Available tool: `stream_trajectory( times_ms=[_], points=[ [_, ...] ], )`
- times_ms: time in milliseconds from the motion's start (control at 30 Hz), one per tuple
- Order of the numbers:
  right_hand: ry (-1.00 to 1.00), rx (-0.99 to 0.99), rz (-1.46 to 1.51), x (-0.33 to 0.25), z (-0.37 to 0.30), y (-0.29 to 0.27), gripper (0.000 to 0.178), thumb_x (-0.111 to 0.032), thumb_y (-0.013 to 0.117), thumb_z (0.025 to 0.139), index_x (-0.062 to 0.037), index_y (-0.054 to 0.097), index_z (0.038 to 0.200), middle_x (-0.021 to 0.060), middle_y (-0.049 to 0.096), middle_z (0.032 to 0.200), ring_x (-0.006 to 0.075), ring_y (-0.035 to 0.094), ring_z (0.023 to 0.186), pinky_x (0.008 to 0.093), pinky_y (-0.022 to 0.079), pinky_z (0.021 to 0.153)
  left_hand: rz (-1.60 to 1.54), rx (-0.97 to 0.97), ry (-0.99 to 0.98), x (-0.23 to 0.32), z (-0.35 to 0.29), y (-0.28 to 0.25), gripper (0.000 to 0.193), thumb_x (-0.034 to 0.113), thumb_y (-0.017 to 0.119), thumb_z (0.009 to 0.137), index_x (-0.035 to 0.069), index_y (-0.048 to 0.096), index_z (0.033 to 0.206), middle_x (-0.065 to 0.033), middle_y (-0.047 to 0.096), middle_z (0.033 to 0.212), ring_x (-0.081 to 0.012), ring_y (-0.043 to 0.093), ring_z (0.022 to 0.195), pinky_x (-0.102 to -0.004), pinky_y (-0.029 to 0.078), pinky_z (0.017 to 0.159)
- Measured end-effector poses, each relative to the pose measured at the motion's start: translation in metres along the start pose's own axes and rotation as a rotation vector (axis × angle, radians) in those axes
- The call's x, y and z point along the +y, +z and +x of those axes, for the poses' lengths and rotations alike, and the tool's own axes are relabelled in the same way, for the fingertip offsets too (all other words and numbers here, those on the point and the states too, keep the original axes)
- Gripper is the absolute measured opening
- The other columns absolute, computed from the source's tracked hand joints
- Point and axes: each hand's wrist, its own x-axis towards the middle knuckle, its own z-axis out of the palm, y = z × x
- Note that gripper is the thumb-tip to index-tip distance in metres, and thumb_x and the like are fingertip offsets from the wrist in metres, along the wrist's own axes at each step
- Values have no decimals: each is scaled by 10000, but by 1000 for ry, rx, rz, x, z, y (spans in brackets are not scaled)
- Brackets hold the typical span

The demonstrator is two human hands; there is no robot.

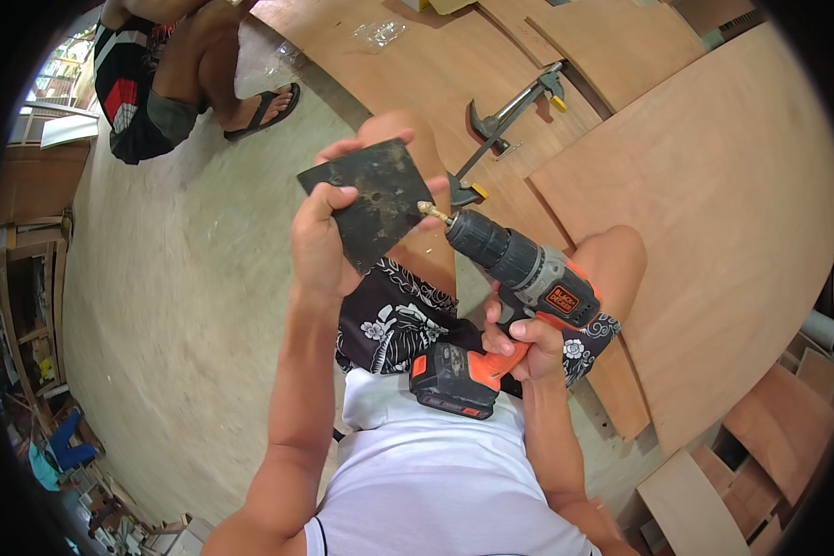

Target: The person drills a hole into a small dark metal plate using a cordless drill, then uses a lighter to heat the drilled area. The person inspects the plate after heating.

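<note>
My left hand (322,227) is closed around a dark, square flat plate (380,199), thumb on its face and fingers behind it. The plate is scuffed and has a small mark or hole near its middle. In my right hand (528,343) is an orange and black cordless drill (519,264), gripped by its handle with a finger near the trigger. A gold-coloured step-like bit (431,211) sits in the chuck and points at the plate's right edge. Whether the bit touches the plate, I cannot tell. The drill's battery (454,380) is close to my shirt.
A hammer (510,109) and a bar clamp (477,157) lie on plywood sheets (713,204) ahead and to the right. Clear plastic wrap (378,35) rests on the wood. Another person (171,79) sits at the far left. Wood offcuts (778,431) are stacked at the lower right.
</note>
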Motion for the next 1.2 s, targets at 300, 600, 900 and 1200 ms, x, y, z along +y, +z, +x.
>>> stream_trajectory(
  times_ms=[300, 600, 900, 1200],
  points=[
    [19, -20, -49, -1, 2, 6, 618, -58, 697, 783, 32, 514, 1366, 131, 664, 988, 139, 592, 592, 277, 442, 542, 466, 40, -129, 19, -11, -15, 448, -57, 596, 909, -86, 503, 1346, -182, 703, 1167, -287, 729, 1035, -444, 645, 885],
    [14, -5, -15, -1, 3, 3, 610, -55, 693, 794, 29, 531, 1376, 126, 663, 988, 138, 587, 596, 272, 446, 546, 776, 251, -16, 21, -13, 2, 402, 18, 849, 835, -26, 658, 1186, -98, 763, 988, -136, 731, 845, -266, 581, 720],
    [12, -27, -22, -3, 3, 0, 583, -71, 690, 806, 22, 533, 1360, 121, 654, 1002, 123, 568, 599, 278, 434, 557, 777, 289, -24, 13, -11, -27, 285, 16, 801, 829, -18, 665, 1078, -61, 726, 956, -117, 675, 850, -260, 530, 777],
    [166, -37, 15, -9, 29, -10, 541, -83, 669, 846, 41, 510, 1348, 112, 655, 1016, 103, 548, 589, 269, 421, 553, 1028, 149, -313, 53, 19, -70, 505, 70, 864, 780, 28, 643, 1232, -76, 704, 972, -146, 664, 901, -301, 526, 824]
  ],
)
